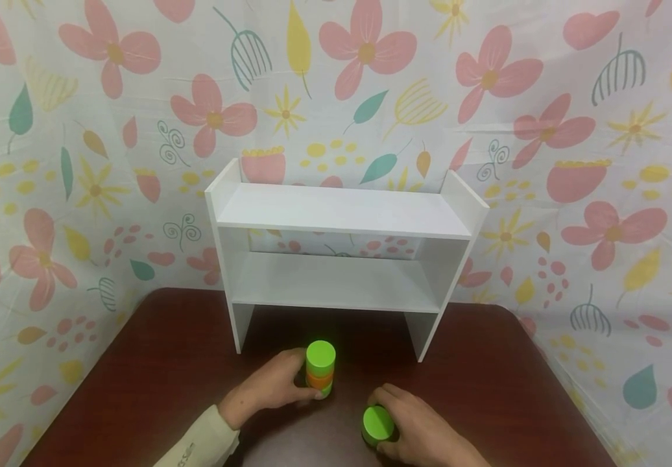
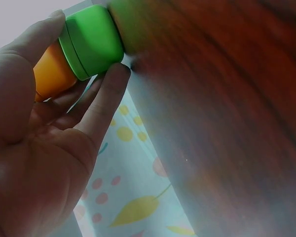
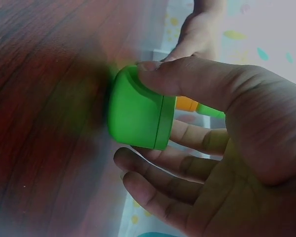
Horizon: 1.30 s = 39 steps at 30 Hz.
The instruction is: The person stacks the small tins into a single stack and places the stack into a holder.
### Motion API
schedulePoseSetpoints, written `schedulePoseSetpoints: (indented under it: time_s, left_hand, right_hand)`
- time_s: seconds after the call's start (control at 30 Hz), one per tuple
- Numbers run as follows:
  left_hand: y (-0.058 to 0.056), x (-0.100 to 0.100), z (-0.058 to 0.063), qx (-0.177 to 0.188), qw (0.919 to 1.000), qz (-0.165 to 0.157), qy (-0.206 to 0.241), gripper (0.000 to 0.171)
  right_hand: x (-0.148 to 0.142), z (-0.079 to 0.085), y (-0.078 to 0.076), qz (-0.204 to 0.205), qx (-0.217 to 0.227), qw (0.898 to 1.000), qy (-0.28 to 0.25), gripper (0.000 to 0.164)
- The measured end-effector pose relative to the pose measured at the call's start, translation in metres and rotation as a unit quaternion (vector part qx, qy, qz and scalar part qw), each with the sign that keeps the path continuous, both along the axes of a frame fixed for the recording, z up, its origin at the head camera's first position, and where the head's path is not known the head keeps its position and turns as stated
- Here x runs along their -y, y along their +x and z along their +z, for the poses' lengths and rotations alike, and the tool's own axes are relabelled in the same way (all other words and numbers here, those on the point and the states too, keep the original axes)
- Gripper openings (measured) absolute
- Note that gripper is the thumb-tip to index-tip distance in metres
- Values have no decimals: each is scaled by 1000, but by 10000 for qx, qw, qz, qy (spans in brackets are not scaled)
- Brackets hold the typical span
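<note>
While the left hand (image 1: 272,384) grips a green-and-orange stack (image 1: 320,358), lower centre | the right hand (image 1: 418,425) clasps a green jar (image 1: 378,425), bottom, right of centre | both likely light, stiff, slick; best held by the sides

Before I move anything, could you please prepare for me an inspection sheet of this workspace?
Surface: dark reddish-brown table, wood grain visible.
Work items: upright green-orange-green stack; separate green container to its right, nearer the camera.
Clutter: nothing seen.
Hands: left hand holds the stack between thumb and fingers; right hand has thumb and fingers around the green container.
Cables: nothing seen.
Surroundings: white shelf unit on the table, beyond the stack; flower-patterned cloth behind and at both sides.
</note>
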<state>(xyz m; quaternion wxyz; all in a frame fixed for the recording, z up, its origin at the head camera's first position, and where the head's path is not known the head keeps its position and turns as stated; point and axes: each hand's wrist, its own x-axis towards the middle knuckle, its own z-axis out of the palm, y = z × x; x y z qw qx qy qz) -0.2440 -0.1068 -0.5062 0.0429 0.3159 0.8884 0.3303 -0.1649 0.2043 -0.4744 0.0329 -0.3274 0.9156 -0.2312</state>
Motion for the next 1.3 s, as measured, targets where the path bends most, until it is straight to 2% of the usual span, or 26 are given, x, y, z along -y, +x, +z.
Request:
schedulePoseSetpoints:
  time_s: [0.43, 0.8, 1.03, 1.3]
  left_hand:
    - [1, 0, 2, 44, 10000, 29, -12, 44]
    - [1, 0, 1, -13, 10000, 17, -55, 45]
    - [2, 0, 1, -37, 10000, 39, -62, 46]
    - [2, 0, 3, -63, 9999, 59, -89, 45]
  right_hand:
    - [-1, 3, 1, -82, -279, 9996, -49, 52]
    - [1, 11, 0, -183, -154, 9997, -22, 51]
    - [1, 14, 0, -167, -296, 9994, 16, 53]
    - [1, 18, -2, -169, -268, 9995, -53, 55]
